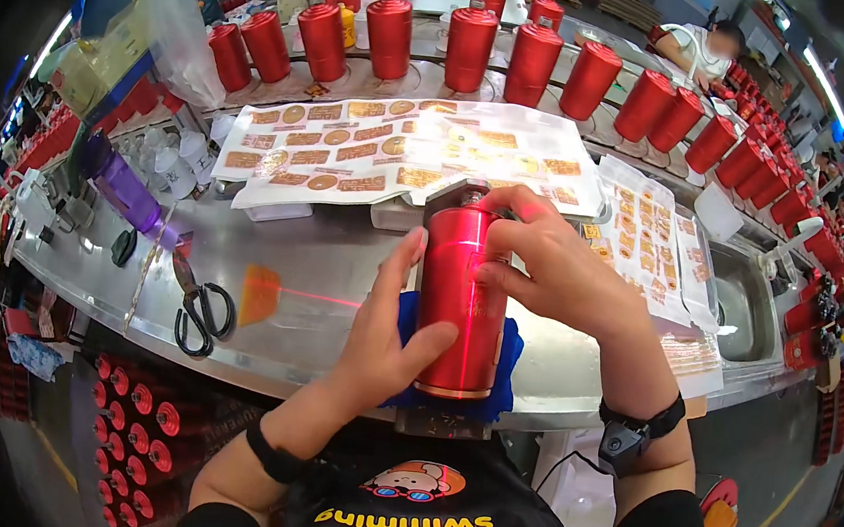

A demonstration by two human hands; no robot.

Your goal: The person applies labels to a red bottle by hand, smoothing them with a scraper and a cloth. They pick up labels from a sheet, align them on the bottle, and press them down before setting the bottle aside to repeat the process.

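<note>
Red canister in hand: the red canister point(450, 291) is on the blue cloth point(508, 363) at the near side of the desk point(300, 333), lid end pointing away from the person; whether it lies flat or tilts on a support, I cannot tell.
Left hand: the left hand point(382, 348) is spread wide, thumb well apart from the fingers, resting against the canister's left side without closing round it.
Right hand: the right hand point(562, 266) is half curled, fingertips at the canister's upper right side; whether they pinch anything thin, I cannot tell.
Red light line: the red light line point(465, 340) runs lengthwise down the canister, between the two hands.
Done on this canister: it is in place on the cloth, probably lined up with the light; the marks near the right fingertips are too faint to read as a finished decal.
Left on this canister: both hands are on it, so its handling looks unfinished.
Decal sheets: the large sheet point(250, 194) and the smaller sheet point(674, 308) carry many gold decals, so plenty of stock seems left.
Canister row: the row of red canisters point(469, 52) stands upright beyond the sheets; finished or waiting, I cannot tell.
Scissors: the black scissors point(190, 300) lie apart, untouched.
</note>
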